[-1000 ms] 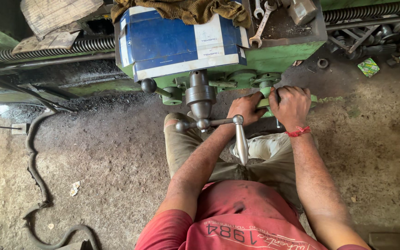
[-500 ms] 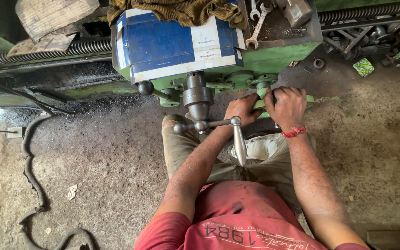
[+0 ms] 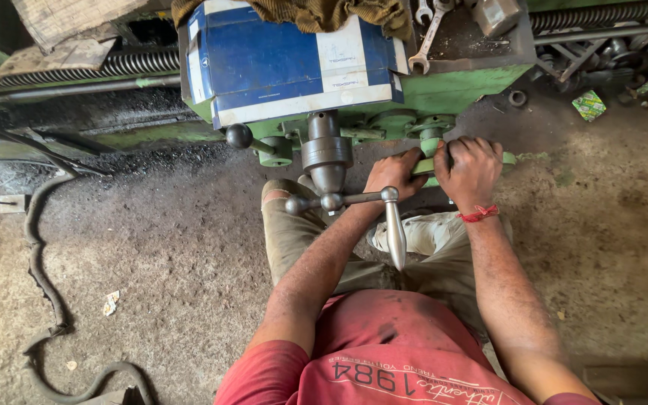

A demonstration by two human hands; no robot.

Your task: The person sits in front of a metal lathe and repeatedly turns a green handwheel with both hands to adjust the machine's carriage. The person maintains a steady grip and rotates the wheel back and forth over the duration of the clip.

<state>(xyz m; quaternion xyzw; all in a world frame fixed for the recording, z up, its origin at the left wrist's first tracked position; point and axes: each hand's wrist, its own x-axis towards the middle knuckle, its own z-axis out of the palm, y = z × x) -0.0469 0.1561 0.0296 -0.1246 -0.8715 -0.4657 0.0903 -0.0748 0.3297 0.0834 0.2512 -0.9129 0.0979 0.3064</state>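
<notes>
A green lever low on the front of the green lathe carriage is gripped by both hands, the left hand with fingers curled over its near end and the right hand with fingers clamped around it just beside. The steel crank handle hanging below the hub is left untouched. The work is judged to be mid-adjustment, with the lever not yet released and the spanners lying unused on the carriage top.

Both hands on green lever

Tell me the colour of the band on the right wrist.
Red: the band circles the wrist just below the right hand, clearest in the head view.
</notes>
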